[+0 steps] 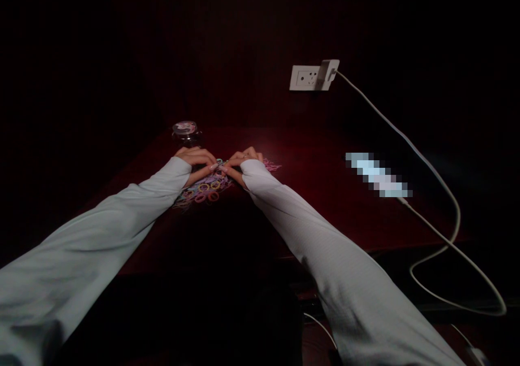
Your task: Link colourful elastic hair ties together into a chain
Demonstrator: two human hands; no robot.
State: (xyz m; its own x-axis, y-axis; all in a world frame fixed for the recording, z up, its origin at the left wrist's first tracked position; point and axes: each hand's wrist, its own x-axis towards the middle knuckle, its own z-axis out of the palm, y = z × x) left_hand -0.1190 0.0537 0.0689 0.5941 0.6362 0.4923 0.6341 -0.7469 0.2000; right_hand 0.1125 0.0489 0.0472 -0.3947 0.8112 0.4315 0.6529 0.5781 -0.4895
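Note:
A heap of small coloured elastic bands [205, 188] lies on a dark red table [317, 193]. My left hand [199, 163] rests at the heap's far edge, its fingers curled and pinched towards the middle. My right hand [244, 160] meets it fingertip to fingertip, also curled. Both seem to pinch a small band between them, though it is too small and dim to name. More pink bands [271, 165] lie just right of my right hand. Both arms wear pale long sleeves.
A small jar with a patterned lid [186, 132] stands behind my left hand. A white wall socket with a charger [313, 76] sits on the dark wall; its white cable [442, 193] runs down to a blurred flat object [377, 176] on the table's right.

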